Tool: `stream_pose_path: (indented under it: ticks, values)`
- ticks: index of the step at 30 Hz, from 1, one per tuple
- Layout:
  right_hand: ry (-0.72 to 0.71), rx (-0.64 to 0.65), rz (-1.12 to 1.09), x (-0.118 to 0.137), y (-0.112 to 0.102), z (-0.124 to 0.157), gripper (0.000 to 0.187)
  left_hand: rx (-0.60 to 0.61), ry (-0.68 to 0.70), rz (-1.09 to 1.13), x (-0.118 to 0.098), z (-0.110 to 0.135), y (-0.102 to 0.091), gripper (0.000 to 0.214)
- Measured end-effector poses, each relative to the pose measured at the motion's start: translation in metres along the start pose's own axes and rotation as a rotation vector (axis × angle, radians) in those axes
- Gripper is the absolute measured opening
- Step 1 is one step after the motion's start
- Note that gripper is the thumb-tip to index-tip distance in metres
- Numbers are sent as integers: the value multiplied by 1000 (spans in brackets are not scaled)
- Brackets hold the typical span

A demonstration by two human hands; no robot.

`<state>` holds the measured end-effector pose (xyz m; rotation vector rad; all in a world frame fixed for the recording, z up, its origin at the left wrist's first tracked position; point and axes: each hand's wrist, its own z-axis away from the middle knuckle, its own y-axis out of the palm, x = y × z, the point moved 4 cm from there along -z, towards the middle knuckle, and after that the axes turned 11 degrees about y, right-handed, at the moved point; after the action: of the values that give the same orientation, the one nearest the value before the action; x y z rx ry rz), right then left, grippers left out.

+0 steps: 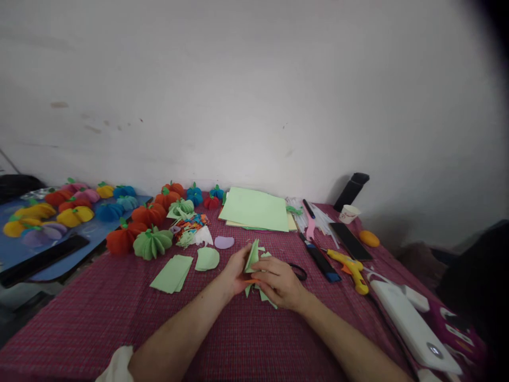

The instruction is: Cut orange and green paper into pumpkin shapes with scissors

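My left hand (236, 269) is closed around a light green folded piece of paper (252, 258), which stands upright above the table. On its near right side my right hand (280, 281) pinches the same paper with bent fingers. A thin orange piece (249, 281) shows between the two hands; its kind is unclear. Under the hands lie light green paper scraps (267, 298). Left of them are a rounded green paper piece (207, 259) and a small stack of green paper rectangles (172, 274). A black loop (298, 271) is partly hidden behind my right hand.
Paper pumpkins (149, 214) in several colours crowd the left, some on a blue table (89, 249). Green sheets (256, 208) lie at the back. To the right are a yellow glue gun (350, 267), a cutter (321, 260), a phone (350, 240), a paper cup (349, 214) and a white power bank (413, 326).
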<state>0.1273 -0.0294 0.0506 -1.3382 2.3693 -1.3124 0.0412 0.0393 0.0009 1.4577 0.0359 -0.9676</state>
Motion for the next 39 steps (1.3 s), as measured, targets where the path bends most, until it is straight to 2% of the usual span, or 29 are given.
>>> stream_pose_path:
  ticks: [5,8,11,14,20,24,28,32,39]
  values:
    - [68,-6,90,-8,-9,-4,23,81,138,-228,-9,9,9,46]
    - [62,40,114,-8,-10,-8,21,116,220,-392,-8,17,15,36]
    - [44,73,116,-7,-9,-9,19,13,260,-440,-6,17,11,28]
    - [59,-3,138,-10,-11,-6,19,-88,348,-412,-11,12,4,26]
    - [170,-190,177,-18,-18,0,20,-66,576,-436,-27,6,3,36]
    - [195,-204,162,-17,-20,1,22,-165,679,-581,-35,8,-2,35]
    - [213,-216,141,-17,-22,1,24,-195,806,-636,-45,14,3,28]
    - [219,-208,121,-17,-21,1,24,-132,828,-559,-47,18,12,31]
    - [189,-182,67,-16,-19,-1,22,-42,740,-507,-39,18,12,32]
